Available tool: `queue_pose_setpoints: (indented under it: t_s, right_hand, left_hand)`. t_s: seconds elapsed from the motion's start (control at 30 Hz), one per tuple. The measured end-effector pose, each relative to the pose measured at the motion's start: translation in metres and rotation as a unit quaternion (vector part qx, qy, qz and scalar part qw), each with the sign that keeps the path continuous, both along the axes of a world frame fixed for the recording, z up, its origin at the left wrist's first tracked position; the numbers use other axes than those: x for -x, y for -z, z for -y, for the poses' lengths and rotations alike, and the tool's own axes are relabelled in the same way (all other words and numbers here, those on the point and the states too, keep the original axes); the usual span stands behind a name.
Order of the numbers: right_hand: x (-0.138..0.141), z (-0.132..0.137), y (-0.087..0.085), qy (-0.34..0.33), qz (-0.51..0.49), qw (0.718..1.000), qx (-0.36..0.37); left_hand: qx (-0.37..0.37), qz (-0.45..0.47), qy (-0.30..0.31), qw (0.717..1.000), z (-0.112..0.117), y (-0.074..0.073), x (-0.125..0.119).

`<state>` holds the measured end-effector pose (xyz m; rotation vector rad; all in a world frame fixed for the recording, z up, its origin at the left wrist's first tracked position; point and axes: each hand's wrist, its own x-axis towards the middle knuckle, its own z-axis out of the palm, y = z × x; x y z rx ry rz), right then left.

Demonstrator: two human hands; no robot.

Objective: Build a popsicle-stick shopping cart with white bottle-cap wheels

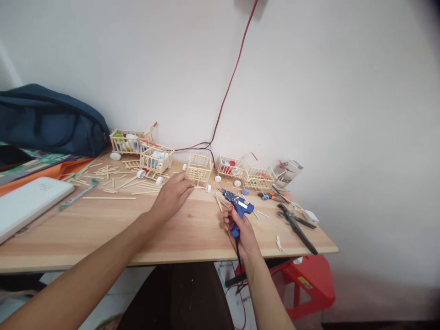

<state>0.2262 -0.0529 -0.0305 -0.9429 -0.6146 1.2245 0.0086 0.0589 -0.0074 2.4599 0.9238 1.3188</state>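
My right hand (242, 229) is wrapped around the handle of a blue hot glue gun (237, 200), its nozzle pointing up and left towards a small cart built of wooden sticks (200, 170). The fingers of my left hand (174, 190) are closed at the near lower edge of this cart, beside a stick that ends in a white wheel (208, 188). My fingers hide part of the cart's left side. A second white wheel (184, 167) shows at its left. The glue gun's nozzle is apart from the cart.
Stick carts holding bottle caps stand behind to the left (157, 158) and right (229, 167). Loose sticks (137, 185) lie scattered at left. A white power bank (36, 201) and blue bag (55, 121) are further left. Black-handled cutters (297, 227) lie right; a red stool (311, 284) stands below.
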Motion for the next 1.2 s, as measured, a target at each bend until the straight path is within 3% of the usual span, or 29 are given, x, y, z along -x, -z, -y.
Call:
queue_pose_setpoints:
  t_s: [0.37, 0.7, 0.8, 0.87, 0.93, 1.03, 1.1, 1.2]
  right_hand:
    - [-0.001, 0.001, 0.001, 0.0, -0.007, 1.0, -0.011]
    - [0.004, 0.002, -0.004, 0.014, 0.003, 1.0, 0.001]
    - [-0.005, 0.006, -0.007, 0.031, 0.056, 0.998, 0.001]
    - [-0.023, 0.009, -0.01, 0.065, 0.158, 0.985, 0.008]
    - [-0.052, 0.012, -0.014, 0.118, 0.322, 0.939, 0.038]
    - [-0.105, 0.016, -0.02, 0.19, 0.574, 0.794, 0.068]
    - [-0.137, 0.018, -0.021, 0.193, 0.689, 0.695, 0.063]
    - [-0.17, 0.02, -0.017, 0.14, 0.768, 0.619, 0.087]
  left_hand:
    - [0.125, -0.17, 0.072, 0.975, 0.0, 0.02, -0.006]
    - [0.14, -0.189, 0.074, 0.969, 0.002, 0.024, -0.007]
    - [0.145, -0.189, 0.072, 0.969, 0.002, 0.026, -0.007]
    - [0.149, -0.185, 0.077, 0.968, 0.001, 0.027, -0.006]
    - [0.153, -0.182, 0.082, 0.968, 0.0, 0.028, -0.006]
    - [0.156, -0.178, 0.088, 0.968, -0.001, 0.028, -0.004]
    - [0.157, -0.177, 0.093, 0.967, -0.001, 0.027, -0.004]
    - [0.158, -0.176, 0.089, 0.967, 0.0, 0.025, -0.004]
